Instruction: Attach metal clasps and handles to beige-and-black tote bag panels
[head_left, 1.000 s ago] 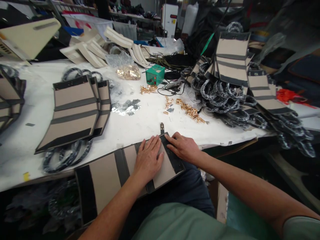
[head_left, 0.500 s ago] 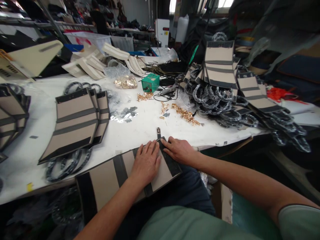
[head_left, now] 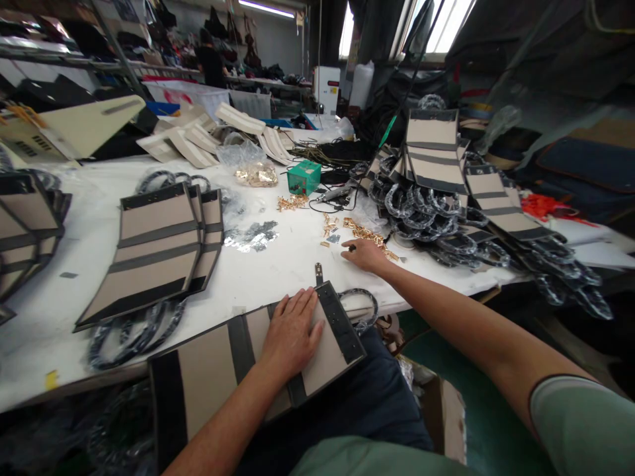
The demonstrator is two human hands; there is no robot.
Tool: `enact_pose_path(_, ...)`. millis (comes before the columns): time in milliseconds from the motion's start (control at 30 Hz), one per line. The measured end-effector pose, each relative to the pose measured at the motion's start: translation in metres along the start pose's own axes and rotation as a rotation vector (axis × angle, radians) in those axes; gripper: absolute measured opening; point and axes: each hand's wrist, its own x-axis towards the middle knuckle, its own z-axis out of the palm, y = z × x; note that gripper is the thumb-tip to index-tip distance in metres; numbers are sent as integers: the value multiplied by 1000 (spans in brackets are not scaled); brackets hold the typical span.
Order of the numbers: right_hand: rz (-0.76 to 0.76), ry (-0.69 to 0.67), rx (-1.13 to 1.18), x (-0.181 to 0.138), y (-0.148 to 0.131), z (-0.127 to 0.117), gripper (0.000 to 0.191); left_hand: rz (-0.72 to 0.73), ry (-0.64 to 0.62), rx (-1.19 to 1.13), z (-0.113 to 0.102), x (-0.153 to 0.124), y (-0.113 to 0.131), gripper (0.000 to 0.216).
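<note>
A bag-making workshop: stacked bag panels [head_left: 159,248], gold fittings [head_left: 370,233], cluttered worktable [head_left: 278,258].

One head-worn view, forward and down across the white table [head_left: 290,261], left hand [head_left: 292,330] close below, workshop far behind.

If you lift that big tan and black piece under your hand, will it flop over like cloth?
Probably not much. The panel under the left hand sticks out past the table edge and looks flat, so it seems fairly stiff. On the pile, similar panels stand propped up, which suggests the same. It looks thin, so likely light.
</note>
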Motion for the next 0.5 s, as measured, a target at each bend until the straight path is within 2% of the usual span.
enact_pose_path(100, 48, 22, -2, 36, 1, 4, 47, -19, -3, -4, -1, -1, 1, 55)
enact_pose_path(200, 77, 39, 3, 57, 1, 12, 45, -25, 7, -18, -1, -1, 1, 56)
enact_pose_path(367, 111, 45, 38, 68, 1, 17, 33, -37, 28, -36, 1, -1, 0, 55)
enact_pose_path(500, 170, 65, 92, 63, 1, 6, 28, -39, 14, -41, 0, 0, 1, 56)
